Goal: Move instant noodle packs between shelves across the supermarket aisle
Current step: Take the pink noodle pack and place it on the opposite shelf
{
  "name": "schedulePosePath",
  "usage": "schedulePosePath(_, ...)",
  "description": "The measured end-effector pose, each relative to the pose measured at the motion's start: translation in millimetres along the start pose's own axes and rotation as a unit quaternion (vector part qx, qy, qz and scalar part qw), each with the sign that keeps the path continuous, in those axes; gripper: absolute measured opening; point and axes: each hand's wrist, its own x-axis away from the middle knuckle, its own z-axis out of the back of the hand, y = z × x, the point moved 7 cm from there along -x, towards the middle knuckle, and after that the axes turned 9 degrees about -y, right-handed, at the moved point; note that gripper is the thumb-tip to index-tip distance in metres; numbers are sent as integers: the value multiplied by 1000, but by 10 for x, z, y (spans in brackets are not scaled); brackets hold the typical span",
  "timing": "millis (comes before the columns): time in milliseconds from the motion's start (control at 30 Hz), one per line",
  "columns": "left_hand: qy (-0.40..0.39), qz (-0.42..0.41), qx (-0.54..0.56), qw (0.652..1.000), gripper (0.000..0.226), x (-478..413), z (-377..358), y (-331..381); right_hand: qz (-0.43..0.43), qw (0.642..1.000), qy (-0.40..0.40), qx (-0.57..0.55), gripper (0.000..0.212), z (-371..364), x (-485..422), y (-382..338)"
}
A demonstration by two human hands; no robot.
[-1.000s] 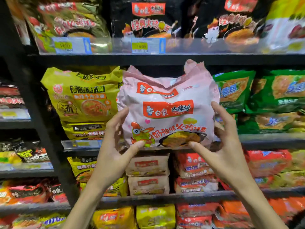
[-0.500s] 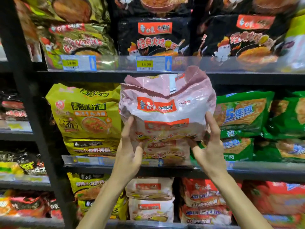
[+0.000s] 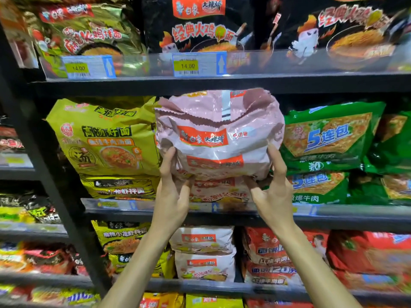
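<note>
Gripping the lower corners of the pink noodle pack (image 3: 220,134), the left hand (image 3: 172,192) and the right hand (image 3: 273,194) each hold it with fingers running up a side and the thumb pressed in at the bottom front; neither hand is free. The pack stands upright above and just beyond the hands, with its broad face toward the viewer, its long axis running left to right along the shelf front, and its crimped top edge slumped forward. It sits in the opening of the middle shelf (image 3: 333,215), its base resting on or just over a second pink pack (image 3: 219,190) that lies flat there; actual contact cannot be told. A yellow pack (image 3: 106,138) touches or nearly touches it on the left, and a green pack (image 3: 329,134) stands just beside it on the right. The upper shelf (image 3: 155,85) lies close over the pack's top and bears black packs (image 3: 195,25) behind a price tag (image 3: 188,66). Both hands are equally near, one per corner, so the move seemingly in hand, pushing the pack far into the gap, would run straight away from the viewer, with clearance tightest at the folded top and at the neighbours on either side.
</note>
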Motion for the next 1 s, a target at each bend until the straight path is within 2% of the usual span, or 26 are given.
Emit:
schedulePosePath(100,5,13,-8,1000,95,-17,26,33,-11,1000,-3,19,116,-2,-1,19)
schedulePosePath(200,-14,24,-32,999,100,-22,15,48,-25,1000,0,17,108,3,8,16)
schedulePosePath(300,-29,28,-64,997,89,-105,36,56,-48,999,-9,8,97,40,-77,41)
schedulePosePath(500,-29,48,-104,993,74,-287,17,126,-84,995,-19,47,95,122,-281,-18)
schedulePosePath(700,21,64,-66,996,68,-279,16,143,-92,994,-37,37,92,168,-420,-92)
schedulePosePath(833,30,87,-50,995,69,-256,-17,136,-95,992,-42,76,88,200,-531,-142)
schedulePosePath(1000,29,93,-49,994,70,-264,-13,155,-123,989,-2,87,83,98,-396,-173)
